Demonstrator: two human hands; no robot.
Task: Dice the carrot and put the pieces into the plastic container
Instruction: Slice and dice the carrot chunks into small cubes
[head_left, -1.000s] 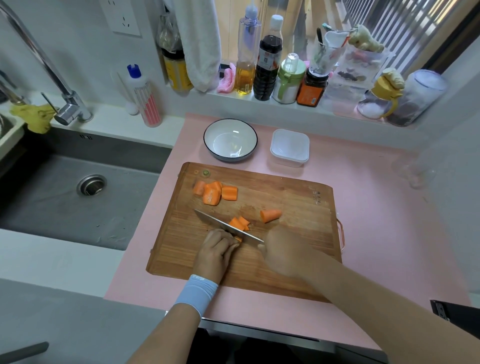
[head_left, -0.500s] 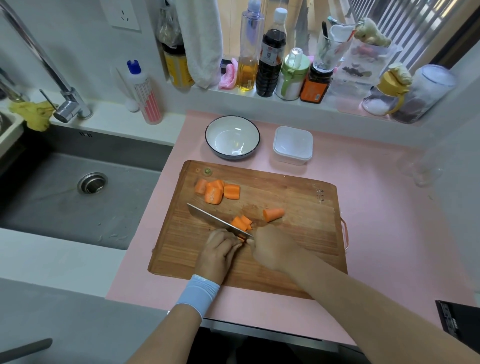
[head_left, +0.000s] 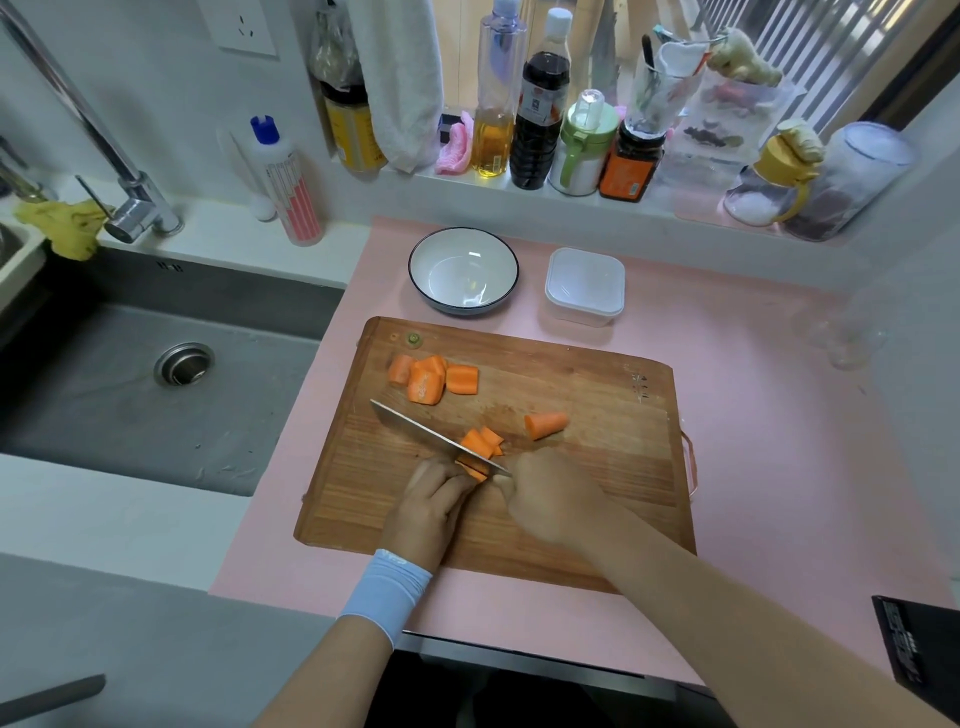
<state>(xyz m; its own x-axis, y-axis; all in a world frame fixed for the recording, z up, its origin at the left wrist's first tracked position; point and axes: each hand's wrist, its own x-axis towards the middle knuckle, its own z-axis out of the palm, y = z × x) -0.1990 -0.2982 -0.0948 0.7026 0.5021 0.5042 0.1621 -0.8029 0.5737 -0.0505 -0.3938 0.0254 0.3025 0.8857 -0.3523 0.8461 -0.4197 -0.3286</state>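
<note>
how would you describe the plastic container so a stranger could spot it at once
Start at the wooden cutting board on the pink mat and look just beyond its far edge. Two white vessels sit there side by side; the plastic container is the right one, square and translucent white, unlike the round dark-rimmed bowl beside it.

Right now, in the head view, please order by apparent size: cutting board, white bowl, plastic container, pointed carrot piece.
1. cutting board
2. white bowl
3. plastic container, only slightly smaller
4. pointed carrot piece
</note>
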